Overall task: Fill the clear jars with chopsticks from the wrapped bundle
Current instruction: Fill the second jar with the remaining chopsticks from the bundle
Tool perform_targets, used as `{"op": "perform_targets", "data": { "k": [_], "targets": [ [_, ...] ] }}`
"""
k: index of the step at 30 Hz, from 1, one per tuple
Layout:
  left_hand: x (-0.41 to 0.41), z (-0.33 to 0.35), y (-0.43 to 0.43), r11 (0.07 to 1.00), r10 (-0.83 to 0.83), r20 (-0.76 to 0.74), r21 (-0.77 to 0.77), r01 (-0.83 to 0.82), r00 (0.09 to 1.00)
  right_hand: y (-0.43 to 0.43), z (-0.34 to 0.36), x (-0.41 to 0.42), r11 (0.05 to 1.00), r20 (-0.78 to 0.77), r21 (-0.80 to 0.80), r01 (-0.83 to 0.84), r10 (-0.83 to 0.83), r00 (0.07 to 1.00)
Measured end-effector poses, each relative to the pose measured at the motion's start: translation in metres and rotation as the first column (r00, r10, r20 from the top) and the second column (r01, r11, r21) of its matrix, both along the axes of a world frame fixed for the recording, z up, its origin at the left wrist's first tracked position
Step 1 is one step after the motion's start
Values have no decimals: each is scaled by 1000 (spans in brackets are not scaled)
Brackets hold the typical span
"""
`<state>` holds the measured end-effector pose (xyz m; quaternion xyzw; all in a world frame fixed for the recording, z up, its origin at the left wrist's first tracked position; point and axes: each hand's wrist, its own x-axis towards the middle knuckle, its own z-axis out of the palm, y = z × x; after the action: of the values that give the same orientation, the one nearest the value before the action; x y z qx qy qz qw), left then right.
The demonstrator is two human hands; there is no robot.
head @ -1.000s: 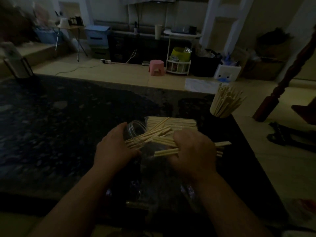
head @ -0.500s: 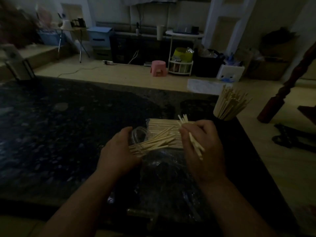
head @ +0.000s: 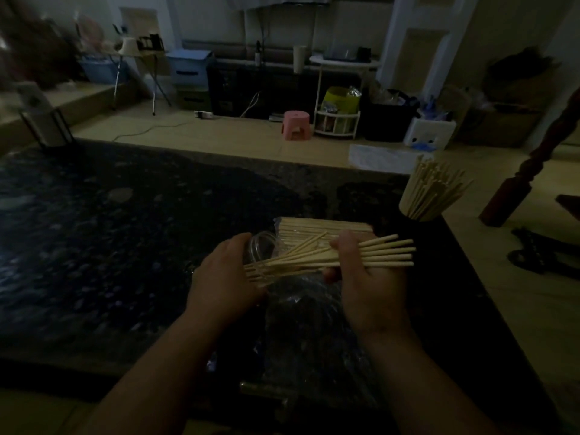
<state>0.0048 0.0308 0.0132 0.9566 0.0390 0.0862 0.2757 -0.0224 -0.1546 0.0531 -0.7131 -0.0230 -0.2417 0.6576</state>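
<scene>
My left hand (head: 224, 277) grips a clear jar (head: 263, 250) tipped on its side, its mouth turned to the right. My right hand (head: 367, 277) holds a handful of pale chopsticks (head: 386, 253) lying level, their left ends at the jar's mouth and their right ends past my fingers. The wrapped bundle (head: 323, 227) of chopsticks lies flat on the dark counter just behind both hands. A second jar (head: 422, 196) full of upright chopsticks stands at the counter's right edge.
The dark speckled counter (head: 125, 240) stretches to the left. Crumpled clear wrap (head: 307, 312) lies between my forearms. A metal handle (head: 266, 392) sits at the near edge. Beyond are the floor, a pink stool (head: 295, 124) and shelves.
My right hand has turned the handful from upright to level and brought its ends to the jar's mouth. The left hand keeps the jar tipped in the same spot.
</scene>
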Motion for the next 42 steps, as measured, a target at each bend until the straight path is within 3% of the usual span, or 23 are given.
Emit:
{"op": "perform_targets", "data": {
  "k": [2, 5, 12, 16, 21, 26, 32, 39, 42],
  "targets": [
    [0, 1, -1, 1000, 6, 5, -3, -6, 1000, -2, 0, 3, 999, -67, 37, -21, 24, 998],
    [-2, 2, -2, 1000, -2, 12, 9, 2, 1000, -6, -2, 8, 996, -149, -57, -73, 64, 987],
    [-3, 6, -4, 1000, -11, -15, 23, 11, 1000, -8, -3, 13, 992, -213, 113, -52, 75, 974],
    [-4, 6, -2, 999, -1, -20, 40, 2, 1000, -6, -4, 12, 990, -210, 132, -41, 68, 975],
    [-4, 4, -2, 1000, -9, -6, 23, 9, 1000, -9, -6, 13, 995, -160, -20, 98, -99, 982],
    [-4, 4, -3, 1000, -4, -12, 16, 4, 1000, -10, -7, 12, 989, -127, -75, 127, -136, 983],
    [-6, 5, -3, 1000, -11, -3, 5, 11, 1000, -10, -12, 10, 949, -103, -314, 25, -60, 993],
    [-5, 5, 1, 999, 26, 4, -21, -26, 1000, -11, -10, 12, 998, -188, -43, 35, -43, 981],
    [-5, 8, 3, 998, 49, -23, -38, -50, 999, -13, -14, 13, 1000, -244, 0, 9, -9, 970]
  ]
}}
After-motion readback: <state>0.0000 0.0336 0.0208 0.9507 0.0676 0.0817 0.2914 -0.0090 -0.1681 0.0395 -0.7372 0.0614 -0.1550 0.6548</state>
